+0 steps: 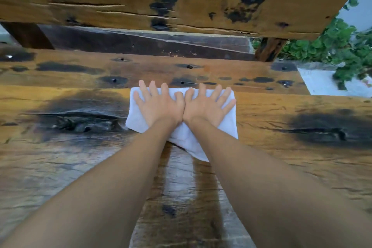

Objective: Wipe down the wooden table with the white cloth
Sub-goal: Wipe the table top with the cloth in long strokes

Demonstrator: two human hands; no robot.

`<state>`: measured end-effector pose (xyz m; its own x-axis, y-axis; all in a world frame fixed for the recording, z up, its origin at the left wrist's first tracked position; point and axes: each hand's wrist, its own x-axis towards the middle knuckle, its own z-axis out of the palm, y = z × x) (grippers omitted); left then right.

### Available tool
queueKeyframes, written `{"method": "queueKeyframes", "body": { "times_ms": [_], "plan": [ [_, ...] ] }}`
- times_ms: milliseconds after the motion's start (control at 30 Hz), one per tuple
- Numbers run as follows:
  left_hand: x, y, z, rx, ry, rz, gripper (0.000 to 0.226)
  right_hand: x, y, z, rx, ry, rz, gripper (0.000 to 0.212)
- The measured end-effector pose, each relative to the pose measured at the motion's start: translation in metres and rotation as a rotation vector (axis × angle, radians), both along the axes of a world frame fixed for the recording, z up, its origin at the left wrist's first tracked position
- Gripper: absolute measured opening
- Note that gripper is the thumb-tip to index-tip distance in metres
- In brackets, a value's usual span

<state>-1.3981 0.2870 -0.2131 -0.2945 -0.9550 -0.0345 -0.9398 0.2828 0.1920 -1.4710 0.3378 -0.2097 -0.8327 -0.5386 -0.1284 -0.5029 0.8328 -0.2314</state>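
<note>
A white cloth (186, 139) lies flat on the wooden table (271, 147), near its far edge in the middle. My left hand (159, 104) and my right hand (206, 104) press down on the cloth side by side, thumbs touching, fingers spread and flat. The fingertips of both hands reach past the cloth's far edge onto the wood. The cloth's near corner trails back between my forearms. Behind the cloth, toward me, a darker damp-looking streak runs along the wood.
Beyond the table stands a wooden bench with a rough plank backrest (181, 2) and a dark seat (145, 42). Green leafy plants (330, 42) grow at the right, beside a pale ledge (322, 82). The table has dark burnt-looking patches and cracks (84, 121).
</note>
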Motion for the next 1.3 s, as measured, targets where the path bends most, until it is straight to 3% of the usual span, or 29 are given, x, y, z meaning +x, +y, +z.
{"method": "queueKeyframes", "body": {
  "times_ms": [267, 567, 900, 1300],
  "plan": [
    [0.012, 0.016, -0.001, -0.031, 0.048, -0.051, 0.067, 0.002, 0.017, 0.001, -0.018, 0.045, 0.124, 0.065],
    [0.056, 0.108, -0.003, 0.002, 0.042, -0.082, 0.064, 0.038, 0.11, -0.005, -0.032, 0.038, 0.212, 0.064],
    [0.135, 0.26, -0.001, 0.063, 0.025, -0.077, 0.066, 0.118, 0.261, -0.012, 0.012, 0.035, 0.228, 0.063],
    [0.241, 0.506, 0.003, 0.111, 0.038, -0.115, 0.067, 0.222, 0.51, -0.003, 0.061, -0.002, 0.251, 0.062]
  ]
}}
